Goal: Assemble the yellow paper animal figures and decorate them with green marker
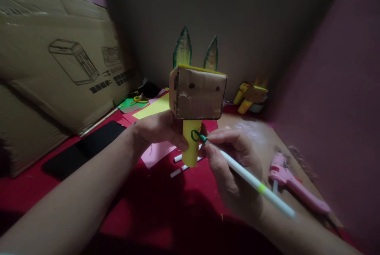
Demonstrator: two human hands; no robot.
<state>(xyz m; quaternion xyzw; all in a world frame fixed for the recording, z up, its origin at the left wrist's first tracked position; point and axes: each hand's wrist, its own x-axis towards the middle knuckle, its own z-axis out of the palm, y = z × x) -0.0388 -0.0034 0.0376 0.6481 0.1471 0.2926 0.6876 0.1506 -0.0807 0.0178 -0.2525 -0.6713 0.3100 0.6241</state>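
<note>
My left hand (164,128) is closed around a cardboard animal figure (202,97), gripping its yellow tube body from behind and the side. The figure has a boxy brown head with two dark dot eyes and two pointed ears edged in green. My right hand (234,160) pinches a white marker (246,174) with a green tip and a yellow-green band. Its tip meets the yellow tube (190,156), where a green rounded outline shows. Some fingers of my left hand are hidden behind the figure.
White markers (178,172) and pink paper (158,154) lie on the red table. To the left are a black tablet-like slab (86,148) and a large cardboard box (56,61). A pink glue gun (297,186) rests at right, with another cardboard figure (252,95) behind.
</note>
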